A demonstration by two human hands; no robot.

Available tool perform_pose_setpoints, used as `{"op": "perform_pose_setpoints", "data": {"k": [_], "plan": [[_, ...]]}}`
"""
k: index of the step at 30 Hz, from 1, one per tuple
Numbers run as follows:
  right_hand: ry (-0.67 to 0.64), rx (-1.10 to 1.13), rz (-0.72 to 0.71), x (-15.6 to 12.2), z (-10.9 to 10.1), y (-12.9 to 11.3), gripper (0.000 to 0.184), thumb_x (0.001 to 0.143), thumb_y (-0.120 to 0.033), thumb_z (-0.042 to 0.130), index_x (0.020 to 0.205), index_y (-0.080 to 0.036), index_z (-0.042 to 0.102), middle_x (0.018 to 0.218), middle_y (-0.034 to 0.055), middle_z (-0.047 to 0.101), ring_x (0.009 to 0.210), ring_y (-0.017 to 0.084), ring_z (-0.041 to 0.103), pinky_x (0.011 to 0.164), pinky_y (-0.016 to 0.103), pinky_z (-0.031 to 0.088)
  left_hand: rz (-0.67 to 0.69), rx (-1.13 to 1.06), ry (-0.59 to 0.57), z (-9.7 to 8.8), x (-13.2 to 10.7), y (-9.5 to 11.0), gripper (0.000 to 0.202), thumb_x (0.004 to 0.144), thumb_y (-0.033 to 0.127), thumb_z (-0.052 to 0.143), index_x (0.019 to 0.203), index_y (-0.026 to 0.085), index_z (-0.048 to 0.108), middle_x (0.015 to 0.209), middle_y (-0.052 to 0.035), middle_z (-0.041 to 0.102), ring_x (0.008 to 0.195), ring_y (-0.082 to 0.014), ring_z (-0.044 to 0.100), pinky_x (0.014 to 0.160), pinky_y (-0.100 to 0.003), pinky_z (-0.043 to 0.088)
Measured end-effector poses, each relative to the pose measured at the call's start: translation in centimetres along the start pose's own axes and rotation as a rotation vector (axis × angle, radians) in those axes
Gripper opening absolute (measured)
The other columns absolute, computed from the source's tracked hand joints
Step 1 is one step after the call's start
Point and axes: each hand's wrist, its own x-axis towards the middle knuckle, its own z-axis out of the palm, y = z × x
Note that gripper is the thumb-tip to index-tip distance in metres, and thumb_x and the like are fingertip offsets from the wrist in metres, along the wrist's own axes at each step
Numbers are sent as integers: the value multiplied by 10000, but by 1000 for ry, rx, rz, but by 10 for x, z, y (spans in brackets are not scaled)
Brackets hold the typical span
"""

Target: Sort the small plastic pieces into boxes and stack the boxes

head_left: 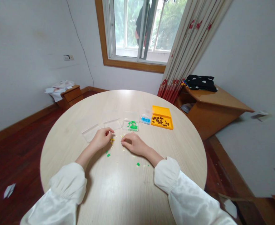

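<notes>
Head view: reaching from the near edge of the table (118,193), our left hand (102,138) and right hand (134,144) curl beside yellow pieces (112,139); any grip we cannot tell.

Cannot discern any contents in left grip (102,137) or right grip (135,143); can follow worktop (123,190) only to bottom edge.

Free near tabletop (118,197), clear boxes (112,125) beyond

Yellow bits (112,139), tiny, some narrow, lying loose on the surface (123,193) close to the fingers (128,139); green bits (108,155), small and flat, scattered closer to the camera.
</notes>
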Motion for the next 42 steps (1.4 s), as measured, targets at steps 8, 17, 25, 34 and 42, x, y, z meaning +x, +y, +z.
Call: {"op": "perform_pose_setpoints", "data": {"k": [8, 17, 25, 34, 42], "plan": [[503, 243, 254, 7, -4, 28, 126, 734, -262, 582, 755, -174, 670, 777, 38, 695, 714, 157, 618, 656, 274, 476, -19, -8, -33, -1, -1, 4, 230, 699, 229, 424, 748, 149, 634, 509, 13, 476, 498, -138, 427, 532, -271, 314], [669, 484, 364, 13, -6, 52, 233, 644, -368, 659, 770, -174, 685, 797, 50, 719, 737, 179, 659, 705, 325, 538, -16, -28, -35, -1, -2, 3, 227, 692, 241, 432, 747, 155, 635, 502, 15, 466, 490, -136, 413, 524, -273, 307], [744, 521, 406, 14, -10, 55, 273, 599, -390, 709, 743, -160, 683, 764, 53, 719, 728, 188, 670, 723, 340, 547, 1, -16, -26, 0, -2, 0, 237, 694, 250, 433, 755, 153, 641, 507, 13, 473, 499, -139, 424, 533, -273, 310], [756, 560, 427, 13, -9, 62, 295, 642, -411, 677, 808, -168, 690, 800, 62, 728, 711, 194, 678, 743, 372, 552, -1, -21, -29, 0, -1, 1, 226, 695, 249, 439, 749, 153, 637, 497, 19, 454, 504, -138, 419, 538, -271, 302], [746, 537, 405, 13, -9, 63, 255, 660, -371, 651, 810, -167, 682, 808, 64, 719, 753, 196, 672, 768, 372, 543, 20, -45, -400, -26, -9, 4, 236, 659, 391, 582, 620, 160, 559, 502, 42, 426, 490, -99, 370, 491, -236, 253]]}}
